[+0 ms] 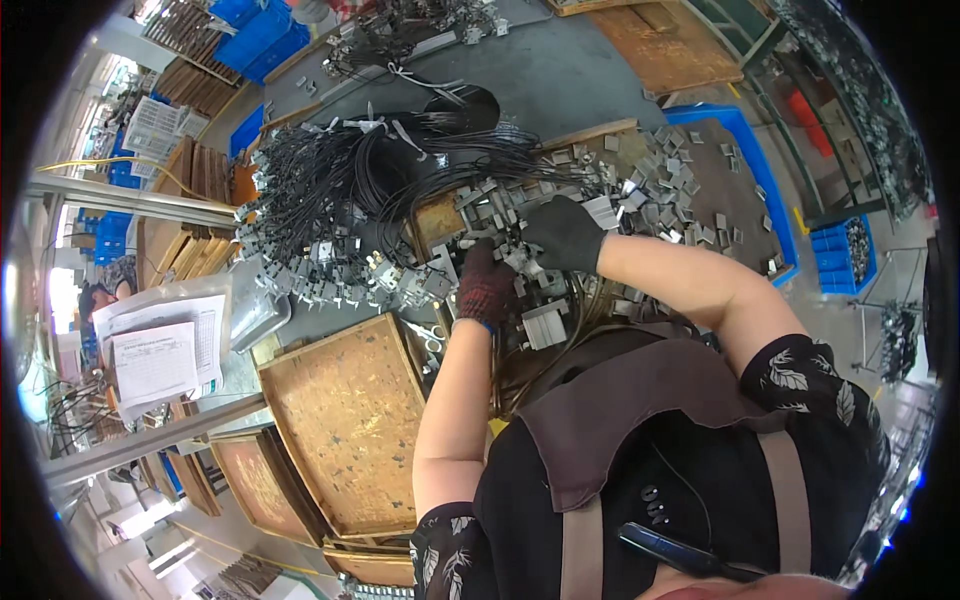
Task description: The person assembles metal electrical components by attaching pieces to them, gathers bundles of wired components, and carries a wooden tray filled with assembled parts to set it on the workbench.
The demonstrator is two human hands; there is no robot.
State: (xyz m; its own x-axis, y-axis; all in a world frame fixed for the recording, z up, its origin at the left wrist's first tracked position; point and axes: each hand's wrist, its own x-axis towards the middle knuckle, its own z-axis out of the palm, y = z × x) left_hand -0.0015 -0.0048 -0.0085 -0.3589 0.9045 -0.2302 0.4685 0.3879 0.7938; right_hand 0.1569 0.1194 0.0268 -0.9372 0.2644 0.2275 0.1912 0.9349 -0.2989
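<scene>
My left hand [484, 282], in a dark red and black knit glove, is closed over the near side of the wooden tray of small metal pieces. Opposite it my right hand [566, 236], in a dark grey glove, is closed too, its fingertips almost meeting the left ones. Between them shows a small silvery metal part [517, 258], partly hidden by the fingers; which hand bears it is hard to make out. Loose metal clips [655, 190] lie thickly to the right. Left of my hands spreads a large bundle of black cables [370, 175] with metal ends.
Scissors [430, 336] lie beside my left wrist. A worn wooden tray [345, 430] stands at near left, with paper sheets [155, 360] beyond it. At right is a blue-rimmed bin [785, 215] with scattered metal pieces. More cables [410, 35] lie at the far side.
</scene>
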